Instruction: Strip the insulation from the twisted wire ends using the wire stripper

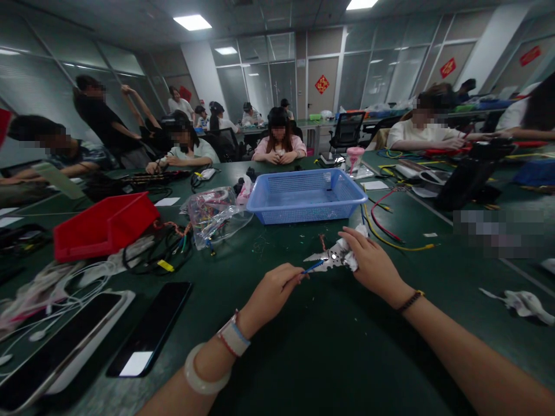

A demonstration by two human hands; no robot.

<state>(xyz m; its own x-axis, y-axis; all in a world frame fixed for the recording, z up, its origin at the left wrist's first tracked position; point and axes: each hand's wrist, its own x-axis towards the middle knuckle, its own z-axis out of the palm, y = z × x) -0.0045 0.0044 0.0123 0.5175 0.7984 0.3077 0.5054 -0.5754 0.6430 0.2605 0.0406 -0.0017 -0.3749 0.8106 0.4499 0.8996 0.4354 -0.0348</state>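
Just before the blue basket (306,196), your left hand (271,292) pinches a blue wire (313,267), fingers together. Your right hand (373,263) clamps its fingers on the wire stripper (330,257) touching it.

— What was the room like?
— I sat at a long dark green table (312,352); glass partition walls (255,86) ran behind, a black office chair (347,132) stood near them, and panel lights (192,22) shone in the grey ceiling (281,14)
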